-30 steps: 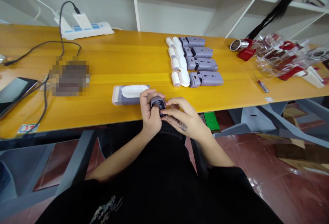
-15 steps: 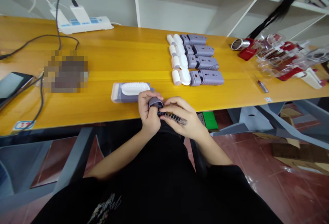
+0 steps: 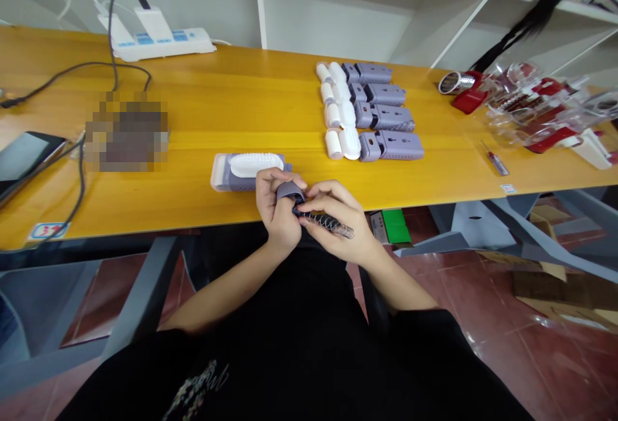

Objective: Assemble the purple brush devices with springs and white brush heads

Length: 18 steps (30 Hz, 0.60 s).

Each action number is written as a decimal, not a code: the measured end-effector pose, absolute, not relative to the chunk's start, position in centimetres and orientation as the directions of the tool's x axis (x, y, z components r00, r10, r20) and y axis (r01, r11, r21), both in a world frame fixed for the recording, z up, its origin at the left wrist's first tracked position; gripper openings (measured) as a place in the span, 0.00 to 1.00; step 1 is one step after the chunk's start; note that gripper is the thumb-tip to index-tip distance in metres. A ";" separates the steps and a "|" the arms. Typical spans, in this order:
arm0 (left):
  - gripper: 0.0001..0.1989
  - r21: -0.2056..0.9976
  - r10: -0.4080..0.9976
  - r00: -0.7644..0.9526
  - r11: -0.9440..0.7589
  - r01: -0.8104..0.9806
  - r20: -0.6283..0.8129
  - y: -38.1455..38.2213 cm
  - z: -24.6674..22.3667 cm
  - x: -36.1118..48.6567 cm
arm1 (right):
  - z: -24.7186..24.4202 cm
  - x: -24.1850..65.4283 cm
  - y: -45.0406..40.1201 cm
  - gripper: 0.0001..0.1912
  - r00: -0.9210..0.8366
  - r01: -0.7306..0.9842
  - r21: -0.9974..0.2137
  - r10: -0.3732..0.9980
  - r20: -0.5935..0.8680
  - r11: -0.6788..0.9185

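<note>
Near the table's front edge, my left hand [image 3: 280, 215] is closed round a small purple-grey cap [image 3: 290, 190] with a dark inside. My right hand [image 3: 342, 218] pinches a dark rod with a metal spring [image 3: 331, 223] coiled round it; its inner end meets the cap's opening, and the coil points down to the right. Just behind my left hand lies a purple-grey case [image 3: 240, 183] with a white bristled oval piece [image 3: 255, 165] on top. Further right sit several purple-grey bodies [image 3: 398, 144] in rows, beside white bristled pieces [image 3: 351, 143] and white rolls [image 3: 333, 143].
A white power strip [image 3: 167, 47] with dark cables stands at the back left, and a phone [image 3: 29, 154] lies at the left. Red and clear plastic parts [image 3: 545, 109] are heaped at the right, near a small screwdriver [image 3: 497, 163].
The whole view has shifted slightly. My left hand and the cap have moved a little to the left and tilted slightly; my right hand keeps its pinch on the spring rod.
</note>
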<state>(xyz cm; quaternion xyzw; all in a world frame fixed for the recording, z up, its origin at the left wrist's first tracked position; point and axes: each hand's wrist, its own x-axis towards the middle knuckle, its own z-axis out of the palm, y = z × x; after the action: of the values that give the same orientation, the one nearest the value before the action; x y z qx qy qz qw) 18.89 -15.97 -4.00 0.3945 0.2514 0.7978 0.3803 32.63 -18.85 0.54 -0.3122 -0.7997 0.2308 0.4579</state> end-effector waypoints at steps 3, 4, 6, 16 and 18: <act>0.14 0.709 0.804 -0.403 -0.583 -0.396 0.436 -16.0 -3.9 18.9 | 0.5 32.6 -18.8 0.08 -0.382 0.290 -0.661 0.717 0.583 0.692; 0.14 0.709 0.803 -0.404 -0.585 -0.394 0.438 -16.0 -3.9 18.9 | 0.5 32.6 -18.8 0.08 -0.380 0.288 -0.662 0.717 0.584 0.692; 0.14 0.708 0.801 -0.407 -0.587 -0.394 0.439 -16.0 -3.9 18.9 | 0.5 32.5 -18.8 0.07 -0.376 0.282 -0.665 0.718 0.586 0.691; 0.16 0.676 0.784 -0.413 -0.614 -0.408 0.463 -16.0 -3.6 18.7 | 0.5 32.5 -18.9 0.08 -0.380 0.254 -0.675 0.714 0.589 0.693; 0.16 0.669 0.782 -0.413 -0.618 -0.414 0.466 -16.0 -3.6 18.6 | 0.5 32.4 -19.0 0.09 -0.382 0.250 -0.680 0.716 0.585 0.689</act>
<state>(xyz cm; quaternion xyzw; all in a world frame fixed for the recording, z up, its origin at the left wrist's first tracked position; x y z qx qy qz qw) 18.63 -16.05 -3.58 0.3953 0.2326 0.8078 0.3703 32.45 -18.96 0.47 -0.3046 -0.7926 0.2501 0.4652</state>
